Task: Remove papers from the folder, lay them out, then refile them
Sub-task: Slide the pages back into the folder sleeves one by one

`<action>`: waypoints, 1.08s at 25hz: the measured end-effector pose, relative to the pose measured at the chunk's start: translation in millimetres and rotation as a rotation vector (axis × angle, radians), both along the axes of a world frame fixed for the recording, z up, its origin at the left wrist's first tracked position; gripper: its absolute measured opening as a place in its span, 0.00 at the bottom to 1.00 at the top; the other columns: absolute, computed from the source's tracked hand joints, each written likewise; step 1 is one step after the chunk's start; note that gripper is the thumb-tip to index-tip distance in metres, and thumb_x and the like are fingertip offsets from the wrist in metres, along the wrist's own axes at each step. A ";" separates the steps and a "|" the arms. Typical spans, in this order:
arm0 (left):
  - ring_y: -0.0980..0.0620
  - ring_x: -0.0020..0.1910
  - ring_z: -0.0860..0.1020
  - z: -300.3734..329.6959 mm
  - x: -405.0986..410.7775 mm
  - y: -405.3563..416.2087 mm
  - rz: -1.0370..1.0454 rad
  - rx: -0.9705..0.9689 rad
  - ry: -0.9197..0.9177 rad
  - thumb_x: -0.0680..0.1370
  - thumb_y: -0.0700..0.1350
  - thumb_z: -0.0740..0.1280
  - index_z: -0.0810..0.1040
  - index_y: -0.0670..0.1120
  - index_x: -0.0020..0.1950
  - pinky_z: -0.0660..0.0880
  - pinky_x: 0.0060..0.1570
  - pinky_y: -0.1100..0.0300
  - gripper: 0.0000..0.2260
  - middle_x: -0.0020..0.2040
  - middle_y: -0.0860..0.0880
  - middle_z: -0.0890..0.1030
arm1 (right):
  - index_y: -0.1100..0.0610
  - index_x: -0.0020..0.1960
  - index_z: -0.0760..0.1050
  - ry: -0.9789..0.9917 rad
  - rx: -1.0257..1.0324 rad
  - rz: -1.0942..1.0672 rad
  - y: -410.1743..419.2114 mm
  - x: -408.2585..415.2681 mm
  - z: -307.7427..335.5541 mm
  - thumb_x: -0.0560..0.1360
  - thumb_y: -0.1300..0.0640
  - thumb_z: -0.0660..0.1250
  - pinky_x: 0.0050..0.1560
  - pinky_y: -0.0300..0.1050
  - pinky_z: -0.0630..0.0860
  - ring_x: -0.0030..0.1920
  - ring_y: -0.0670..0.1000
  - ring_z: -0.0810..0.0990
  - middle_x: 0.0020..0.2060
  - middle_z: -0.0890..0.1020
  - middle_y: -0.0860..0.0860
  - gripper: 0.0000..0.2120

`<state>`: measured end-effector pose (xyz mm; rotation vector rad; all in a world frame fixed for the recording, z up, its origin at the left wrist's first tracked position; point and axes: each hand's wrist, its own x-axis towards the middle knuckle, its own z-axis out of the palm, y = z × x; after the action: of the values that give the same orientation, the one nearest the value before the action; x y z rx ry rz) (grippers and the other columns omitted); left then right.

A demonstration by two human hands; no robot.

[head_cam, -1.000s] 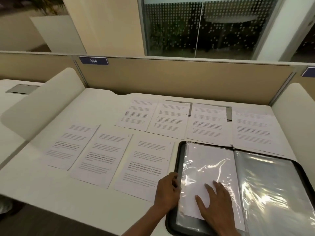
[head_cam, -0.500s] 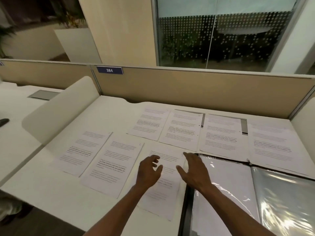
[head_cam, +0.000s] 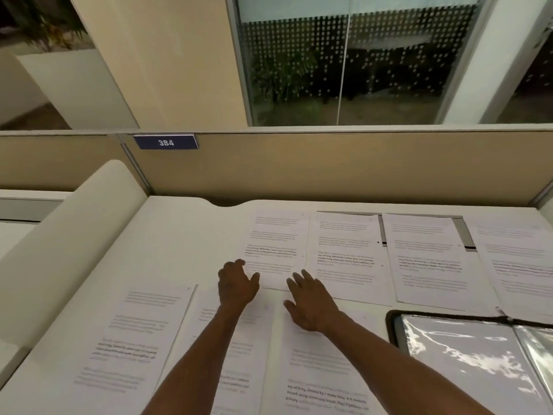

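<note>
Seven printed sheets lie on the white desk (head_cam: 185,235) in two rows, four at the back and three nearer, and the left hand (head_cam: 236,284) and right hand (head_cam: 309,304), fingers spread and holding nothing, reach over the near edge of the far-left back sheet (head_cam: 276,244), perhaps just touching it. At the lower right lies the open black-edged folder (head_cam: 466,354) with glossy sleeves. Behind the desk runs a tan partition (head_cam: 329,166) bearing a blue plate (head_cam: 165,142) marked 384, with a dotted glass window (head_cam: 344,61) above it.

Off the folder (head_cam: 466,348) and its sleeved page, both now reaching farther out over the counter (head_cam: 185,235): left hand (head_cam: 236,287) and right hand (head_cam: 311,307), fingers spread, at the near edge of the far-row sheet (head_cam: 276,238).
</note>
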<state>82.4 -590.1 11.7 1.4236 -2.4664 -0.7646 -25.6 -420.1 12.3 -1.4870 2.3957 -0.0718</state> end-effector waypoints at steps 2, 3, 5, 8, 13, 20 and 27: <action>0.40 0.69 0.68 -4.2 -6.1 -17.7 0.012 0.050 -0.139 0.76 0.58 0.69 0.67 0.44 0.73 0.69 0.64 0.46 0.31 0.68 0.40 0.71 | 0.59 0.81 0.53 -0.010 0.057 -0.011 -10.4 1.8 -6.5 0.84 0.44 0.51 0.79 0.58 0.50 0.81 0.58 0.46 0.81 0.53 0.56 0.30; 0.39 0.69 0.68 -5.8 -9.6 -23.3 0.024 0.073 -0.186 0.76 0.60 0.69 0.65 0.44 0.74 0.69 0.64 0.45 0.33 0.69 0.40 0.70 | 0.59 0.81 0.53 -0.013 0.075 -0.016 -13.2 2.9 -8.9 0.85 0.45 0.50 0.79 0.57 0.49 0.81 0.58 0.45 0.81 0.53 0.56 0.29; 0.38 0.68 0.68 -9.1 -17.1 -29.0 0.047 0.081 -0.217 0.76 0.60 0.69 0.62 0.44 0.75 0.69 0.64 0.45 0.35 0.69 0.39 0.69 | 0.59 0.81 0.54 -0.018 0.074 -0.028 -16.0 4.3 -11.6 0.85 0.46 0.50 0.79 0.56 0.49 0.81 0.57 0.46 0.81 0.53 0.56 0.28; 0.37 0.68 0.69 -9.8 -25.7 -35.2 0.171 0.176 -0.038 0.75 0.53 0.73 0.60 0.43 0.77 0.68 0.65 0.43 0.37 0.70 0.37 0.69 | 0.58 0.80 0.56 -0.024 0.042 -0.047 -17.7 3.7 -14.2 0.85 0.46 0.50 0.79 0.54 0.48 0.81 0.57 0.46 0.81 0.54 0.55 0.28; 0.38 0.61 0.77 3.5 -33.1 -44.4 0.403 0.536 0.475 0.76 0.39 0.72 0.70 0.41 0.73 0.77 0.60 0.48 0.26 0.67 0.39 0.76 | 0.56 0.80 0.57 -0.185 -0.067 -0.148 -16.2 3.2 -13.2 0.70 0.24 0.29 0.79 0.49 0.46 0.81 0.56 0.47 0.81 0.56 0.54 0.53; 0.42 0.56 0.81 65.7 -25.7 0.5 0.424 0.827 1.047 0.75 0.34 0.73 0.75 0.43 0.68 0.83 0.39 0.57 0.22 0.62 0.41 0.79 | 0.50 0.74 0.69 -1.059 -0.754 -1.026 11.6 19.7 37.2 0.74 0.34 0.68 0.69 0.49 0.72 0.67 0.52 0.75 0.70 0.74 0.50 0.34; 0.47 0.56 0.82 112.1 34.2 123.4 0.243 0.957 1.070 0.78 0.37 0.69 0.74 0.49 0.70 0.82 0.40 0.58 0.21 0.58 0.50 0.82 | 0.61 0.65 0.79 -1.816 -1.014 -1.103 110.5 9.1 81.8 0.73 0.55 0.76 0.59 0.50 0.78 0.59 0.57 0.81 0.60 0.83 0.59 0.23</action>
<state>116.6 -466.7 123.8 0.9761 -1.0847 -2.0758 -16.5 -309.6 94.1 0.2918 1.0504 -1.9443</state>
